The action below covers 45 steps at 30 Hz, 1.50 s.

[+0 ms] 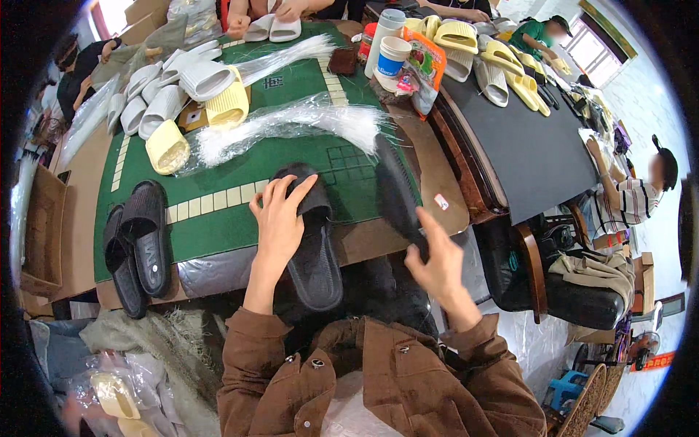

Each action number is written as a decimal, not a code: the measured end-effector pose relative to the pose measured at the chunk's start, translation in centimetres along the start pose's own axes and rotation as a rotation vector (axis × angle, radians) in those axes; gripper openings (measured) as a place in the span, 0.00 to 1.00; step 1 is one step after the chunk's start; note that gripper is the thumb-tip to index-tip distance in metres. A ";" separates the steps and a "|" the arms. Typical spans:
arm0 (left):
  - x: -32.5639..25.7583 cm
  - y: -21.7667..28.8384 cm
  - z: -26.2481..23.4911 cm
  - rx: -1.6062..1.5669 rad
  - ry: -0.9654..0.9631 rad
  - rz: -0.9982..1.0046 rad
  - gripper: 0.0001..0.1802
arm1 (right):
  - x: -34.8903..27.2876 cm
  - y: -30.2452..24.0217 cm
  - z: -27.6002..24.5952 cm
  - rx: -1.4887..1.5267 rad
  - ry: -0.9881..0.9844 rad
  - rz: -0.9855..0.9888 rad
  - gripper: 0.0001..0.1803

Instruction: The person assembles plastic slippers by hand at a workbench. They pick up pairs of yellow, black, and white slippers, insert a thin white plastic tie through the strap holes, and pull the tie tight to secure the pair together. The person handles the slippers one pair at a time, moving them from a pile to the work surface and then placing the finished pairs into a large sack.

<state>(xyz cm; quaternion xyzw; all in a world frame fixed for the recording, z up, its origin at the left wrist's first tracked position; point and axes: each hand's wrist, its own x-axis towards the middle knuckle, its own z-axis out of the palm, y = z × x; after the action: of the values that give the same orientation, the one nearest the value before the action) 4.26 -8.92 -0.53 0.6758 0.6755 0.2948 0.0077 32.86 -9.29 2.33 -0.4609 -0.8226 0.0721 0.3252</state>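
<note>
My left hand [279, 222] grips a black slide slipper [317, 275] by its strap, fingers bent over the top. That slipper lies at the table's near edge, with its heel jutting toward me. In my right hand [442, 268] a second black slipper [394, 191] is pinched near its lower end between thumb and fingers. It stands tilted on its side and is partly smeared by motion. To the left a pair of black slippers [149, 240] rests at the table edge, one overlapping the other.
A bundle of clear plastic strands [284, 131] crosses the green mat [218, 237]. Grey and yellow slippers [171, 91] are heaped at the back left. Cups [393, 54] stand at the back, beside a dark table [535, 156] with more slippers. Other people sit around; a chair [535, 269] is right.
</note>
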 end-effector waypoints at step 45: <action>-4.7 4.5 -8.5 -1.339 -0.101 0.001 0.09 | 9.1 -4.0 -2.8 1.460 0.195 0.272 0.17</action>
<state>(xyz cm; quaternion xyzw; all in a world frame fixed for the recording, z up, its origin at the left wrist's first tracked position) 5.30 -16.95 6.53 0.5385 0.3452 0.6182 0.4568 28.43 -4.68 10.49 -0.2298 -0.4687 0.5981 0.6081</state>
